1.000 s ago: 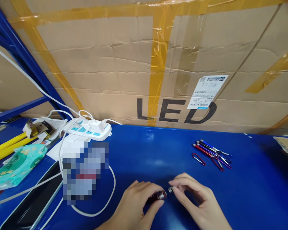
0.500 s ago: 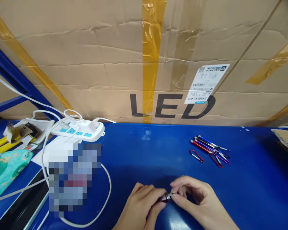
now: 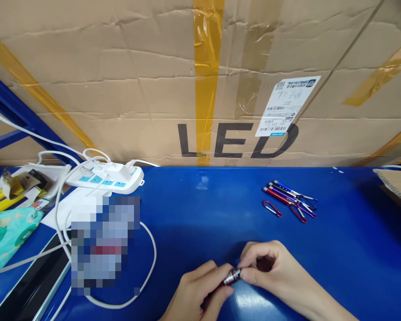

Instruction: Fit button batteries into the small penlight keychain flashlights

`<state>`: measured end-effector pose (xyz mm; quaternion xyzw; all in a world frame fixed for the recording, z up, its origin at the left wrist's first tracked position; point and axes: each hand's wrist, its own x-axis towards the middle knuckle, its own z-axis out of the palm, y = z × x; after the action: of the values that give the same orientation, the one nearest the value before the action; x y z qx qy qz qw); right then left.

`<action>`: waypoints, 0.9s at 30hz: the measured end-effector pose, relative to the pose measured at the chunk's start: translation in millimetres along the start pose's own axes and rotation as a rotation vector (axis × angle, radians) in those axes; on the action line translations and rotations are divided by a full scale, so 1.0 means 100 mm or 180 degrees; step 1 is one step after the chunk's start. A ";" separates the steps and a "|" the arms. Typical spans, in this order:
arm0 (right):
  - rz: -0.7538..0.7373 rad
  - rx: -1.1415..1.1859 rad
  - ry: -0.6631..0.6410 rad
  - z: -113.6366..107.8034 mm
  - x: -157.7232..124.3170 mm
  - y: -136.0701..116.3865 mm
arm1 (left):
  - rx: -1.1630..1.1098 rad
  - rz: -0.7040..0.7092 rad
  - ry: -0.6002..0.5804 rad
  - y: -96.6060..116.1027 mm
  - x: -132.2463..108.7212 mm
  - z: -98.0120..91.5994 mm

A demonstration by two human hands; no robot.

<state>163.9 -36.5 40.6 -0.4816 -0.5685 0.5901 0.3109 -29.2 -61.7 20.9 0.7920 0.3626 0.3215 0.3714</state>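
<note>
Low in the head view, my left hand (image 3: 202, 287) wraps round a small red keychain flashlight (image 3: 232, 277); its silver end sticks out past the thumb and forefinger. My right hand (image 3: 265, 265) pinches at that silver end with thumb and fingertips. Whether a tiny part sits between those fingertips is hidden. Most of the red body lies inside my left hand. Beyond my right hand, several slim flashlights (image 3: 285, 196) in red, purple, black and blue lie side by side with carabiner clips. A loose red carabiner (image 3: 272, 208) lies beside them.
A large cardboard box (image 3: 147, 89) stands along the back of the blue table (image 3: 194, 214). At left are a white power strip (image 3: 120, 180), cables, a pixelated item (image 3: 105, 245), a green tissue pack (image 3: 13, 236) and a black bar (image 3: 30, 281). Another cardboard piece (image 3: 396, 187) is at right.
My right fingers have curled closer together at the flashlight's silver end, and more of that end shows. The whole view has shifted slightly.
</note>
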 end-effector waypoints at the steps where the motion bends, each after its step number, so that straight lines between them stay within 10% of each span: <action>1: -0.0018 -0.0015 -0.0009 0.00 0.00 -0.01 | -0.0042 0.0010 0.0001 0.00 0.00 0.00; 19: 0.0337 0.0065 -0.0158 0.07 -0.05 -0.09 | 0.0272 0.0722 0.0560 0.01 0.03 0.01; 27: 0.0222 -0.0197 -0.0006 0.07 -0.03 -0.07 | -0.0025 -0.0040 0.0188 0.06 0.07 -0.08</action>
<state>157.2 -41.1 47.2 -0.5100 -0.5696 0.5832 0.2745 -29.8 -55.9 31.6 0.7784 0.3771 0.3438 0.3656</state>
